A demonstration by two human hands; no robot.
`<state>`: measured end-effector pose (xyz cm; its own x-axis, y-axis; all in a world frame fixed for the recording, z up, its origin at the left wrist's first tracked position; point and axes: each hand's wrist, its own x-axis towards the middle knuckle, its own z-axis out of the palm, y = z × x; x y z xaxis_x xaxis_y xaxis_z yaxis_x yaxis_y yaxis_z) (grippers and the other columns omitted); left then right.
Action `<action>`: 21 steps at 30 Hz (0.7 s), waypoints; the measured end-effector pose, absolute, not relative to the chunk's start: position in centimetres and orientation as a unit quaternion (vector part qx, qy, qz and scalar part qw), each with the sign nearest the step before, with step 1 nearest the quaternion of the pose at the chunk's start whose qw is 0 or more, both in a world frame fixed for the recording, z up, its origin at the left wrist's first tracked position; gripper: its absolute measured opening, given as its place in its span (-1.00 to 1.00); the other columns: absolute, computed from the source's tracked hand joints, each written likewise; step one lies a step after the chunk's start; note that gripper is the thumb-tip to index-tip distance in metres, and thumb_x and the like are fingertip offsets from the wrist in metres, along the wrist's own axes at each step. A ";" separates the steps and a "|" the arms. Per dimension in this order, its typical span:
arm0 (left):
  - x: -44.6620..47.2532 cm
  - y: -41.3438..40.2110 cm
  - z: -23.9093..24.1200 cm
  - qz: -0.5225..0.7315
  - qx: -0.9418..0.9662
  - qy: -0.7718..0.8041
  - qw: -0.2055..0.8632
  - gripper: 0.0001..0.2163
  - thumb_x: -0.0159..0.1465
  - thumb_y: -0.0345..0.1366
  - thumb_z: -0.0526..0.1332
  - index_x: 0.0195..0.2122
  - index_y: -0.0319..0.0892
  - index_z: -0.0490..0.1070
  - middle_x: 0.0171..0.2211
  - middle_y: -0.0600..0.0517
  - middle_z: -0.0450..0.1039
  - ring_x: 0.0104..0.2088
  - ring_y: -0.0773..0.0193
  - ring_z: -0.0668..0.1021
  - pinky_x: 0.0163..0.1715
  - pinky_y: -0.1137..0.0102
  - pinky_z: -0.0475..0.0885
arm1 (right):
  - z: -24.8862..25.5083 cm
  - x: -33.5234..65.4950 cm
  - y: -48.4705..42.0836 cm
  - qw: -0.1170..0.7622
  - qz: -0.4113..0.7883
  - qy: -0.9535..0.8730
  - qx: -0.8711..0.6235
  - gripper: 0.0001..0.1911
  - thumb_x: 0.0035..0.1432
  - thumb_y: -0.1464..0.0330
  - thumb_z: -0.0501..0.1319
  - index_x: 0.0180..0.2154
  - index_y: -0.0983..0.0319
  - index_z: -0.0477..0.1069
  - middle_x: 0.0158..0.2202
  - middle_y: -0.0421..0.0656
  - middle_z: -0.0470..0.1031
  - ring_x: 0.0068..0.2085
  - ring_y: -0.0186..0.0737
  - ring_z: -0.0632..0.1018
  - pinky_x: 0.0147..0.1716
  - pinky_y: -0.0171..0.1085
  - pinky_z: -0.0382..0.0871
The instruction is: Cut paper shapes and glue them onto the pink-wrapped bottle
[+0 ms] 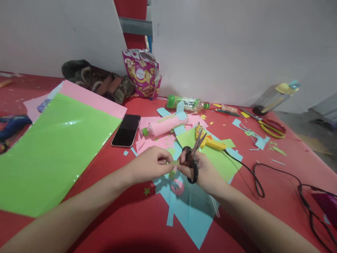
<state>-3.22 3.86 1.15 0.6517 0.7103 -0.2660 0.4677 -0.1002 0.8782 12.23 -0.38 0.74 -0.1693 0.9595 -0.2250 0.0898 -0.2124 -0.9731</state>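
Observation:
My left hand (154, 161) pinches a small green and pink paper piece (173, 170) between thumb and fingertips. My right hand (204, 172) is closed on black-handled scissors (195, 151), their blades slightly apart and pointing away from me. Its thumb and finger also meet the small paper piece. Just below the hands, a pink paper disc (177, 187) lies on a light blue sheet (196, 218). Beyond them, a bottle wrapped in pink paper (168, 125) lies on its side, with blue paper tabs. A yellow glue gun (214, 143) rests right of the scissor blades.
A black phone (126, 130) and large green sheets (65, 151) lie to the left. At the back are a snack bag (143, 75) and a green-labelled bottle (185, 103). Yellow-and-red scissors (271, 128), paper scraps and a black cable (279, 168) are at right.

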 end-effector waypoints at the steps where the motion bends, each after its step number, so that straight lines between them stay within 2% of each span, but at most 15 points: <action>1: -3.2 3.9 1.1 0.119 0.731 0.407 0.535 -0.83 0.03 -0.28 0.08 -0.64 -0.21 0.27 -0.73 0.19 -0.10 -0.69 0.46 0.05 -0.69 0.52 -0.06 | 0.7 12.2 -0.4 0.376 0.577 -0.499 -0.526 -0.73 -0.23 0.35 0.28 -0.55 0.23 0.15 -0.64 -0.37 0.14 -0.62 -0.46 0.17 -0.62 -0.40 0.05; 8: -2.9 3.8 1.5 0.154 0.711 0.432 0.534 -0.86 0.05 -0.29 0.09 -0.58 -0.21 0.30 -0.73 0.20 -0.08 -0.69 0.45 0.08 -0.69 0.52 -0.02 | 0.4 12.3 -0.4 0.402 0.564 -0.481 -0.537 -0.73 -0.20 0.38 0.27 -0.52 0.24 0.15 -0.65 -0.38 0.11 -0.62 -0.47 0.16 -0.63 -0.41 0.02; 15: -2.8 3.6 1.3 0.141 0.735 0.413 0.519 -0.74 0.11 -0.18 0.05 -0.64 -0.21 0.18 -0.70 0.18 -0.05 -0.67 0.45 0.10 -0.68 0.51 -0.05 | 0.3 12.3 -0.4 0.438 0.561 -0.457 -0.533 -0.74 -0.21 0.39 0.27 -0.52 0.24 0.17 -0.63 -0.37 0.12 -0.61 -0.47 0.16 -0.62 -0.41 0.00; 21: -2.7 3.5 0.9 0.134 0.756 0.404 0.496 -0.75 0.13 -0.20 0.02 -0.62 -0.23 0.19 -0.68 0.18 -0.06 -0.64 0.45 0.09 -0.66 0.52 -0.01 | 0.4 12.3 -0.5 0.436 0.562 -0.457 -0.534 -0.73 -0.21 0.37 0.28 -0.51 0.25 0.17 -0.63 -0.38 0.11 -0.61 -0.47 0.15 -0.63 -0.41 -0.01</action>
